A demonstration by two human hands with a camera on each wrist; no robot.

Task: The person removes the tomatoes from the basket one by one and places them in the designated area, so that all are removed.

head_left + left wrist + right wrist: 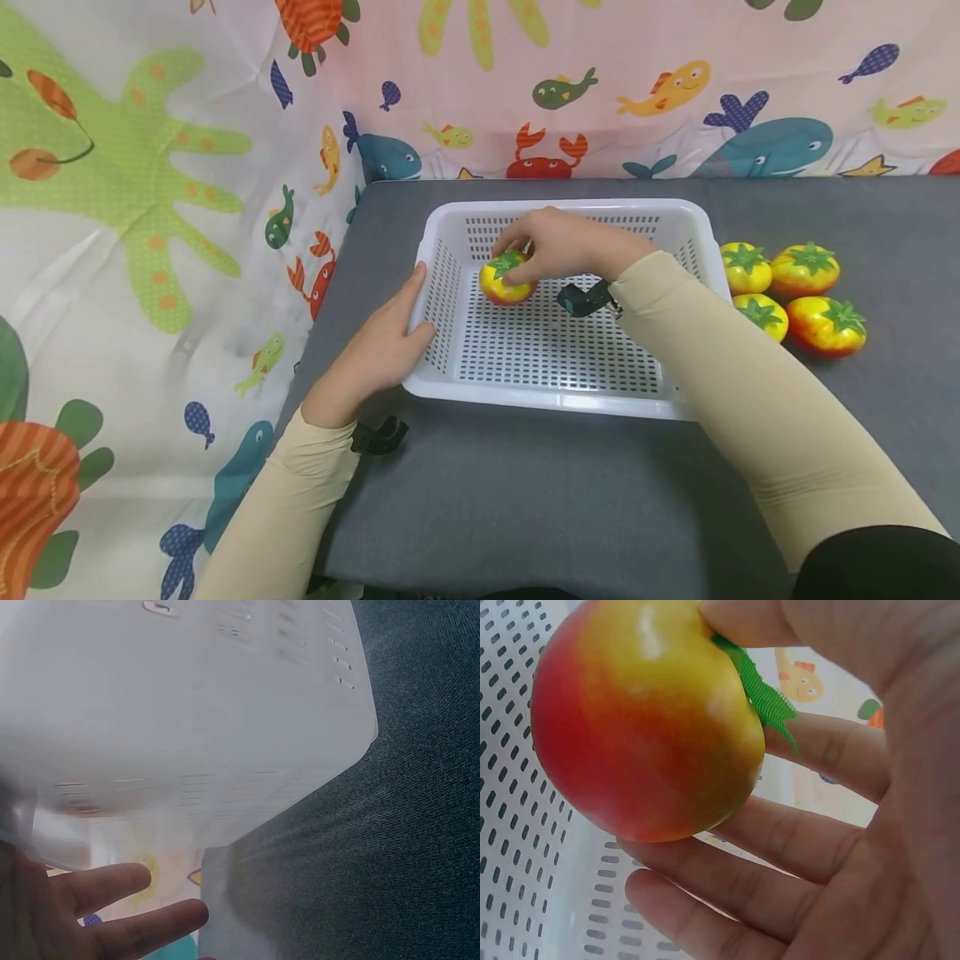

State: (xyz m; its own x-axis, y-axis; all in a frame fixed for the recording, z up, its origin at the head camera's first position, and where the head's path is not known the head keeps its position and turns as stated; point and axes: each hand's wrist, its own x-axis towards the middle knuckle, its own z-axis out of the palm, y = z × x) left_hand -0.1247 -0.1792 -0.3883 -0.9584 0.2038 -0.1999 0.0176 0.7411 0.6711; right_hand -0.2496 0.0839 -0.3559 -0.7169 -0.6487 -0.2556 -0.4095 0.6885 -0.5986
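A white plastic basket (555, 402) with slotted walls and floor sits on the grey table. My left hand (382, 350) holds its left rim, thumb over the edge; in the left wrist view two fingers (154, 928) stretch straight outside the wall. My right hand (558, 242) reaches into the basket's left part and grips an artificial tomato (504, 279), yellow and red with green leaves. The right wrist view shows that tomato (649, 727) between the thumb and the fingers, close to the slotted surface. Whether it touches the basket floor I cannot tell.
Several similar tomatoes (813, 271) lie grouped on the table just right of the basket, partly behind the right forearm. A curtain (465, 100) printed with sea animals hangs along the back and left sides of the grey table (540, 483).
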